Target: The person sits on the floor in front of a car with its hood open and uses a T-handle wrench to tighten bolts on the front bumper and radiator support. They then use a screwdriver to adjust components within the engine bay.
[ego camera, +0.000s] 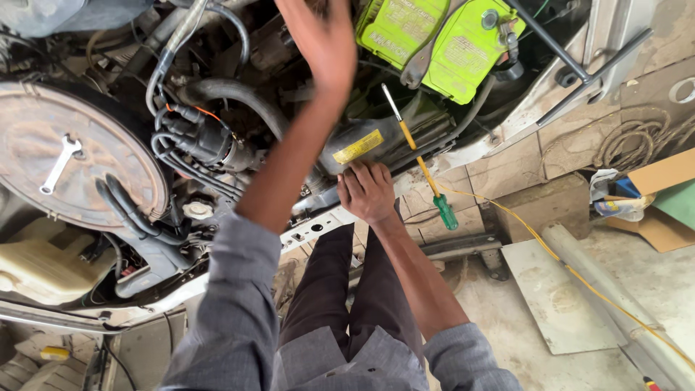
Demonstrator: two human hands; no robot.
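While the person leans over an open engine bay, the right hand (367, 190) rests palm down, fingers spread flat and grasping nothing, on the front edge of the engine bay (318, 226), just beside a dark metal housing bearing a yellow label (357, 146). The left hand (323, 45) is raised above the engine at 12 o'clock from the right hand; it is blurred, fingers loose, and holds nothing that can be seen.

A screwdriver (421, 161) with a yellow shaft section and a green handle lies at 2 o'clock from the right hand, near it but not touching; its metal tip points up toward the bright green battery (434, 40), its handle hangs over the bay edge. A steel cross-shaped wheel wrench (579, 65) rests at 2 o'clock, well apart, on the body edge.

At 9 o'clock from the right hand sit black ignition leads (192, 148) and a white filler cap (197, 210). Farther at 9 o'clock, a round rusty air-cleaner cover (108, 145) carries an open-ended spanner (59, 164). A pale plastic reservoir (43, 268) sits at 8 o'clock. A yellow cable (579, 275) trails across the concrete floor (521, 340) at 4 o'clock.
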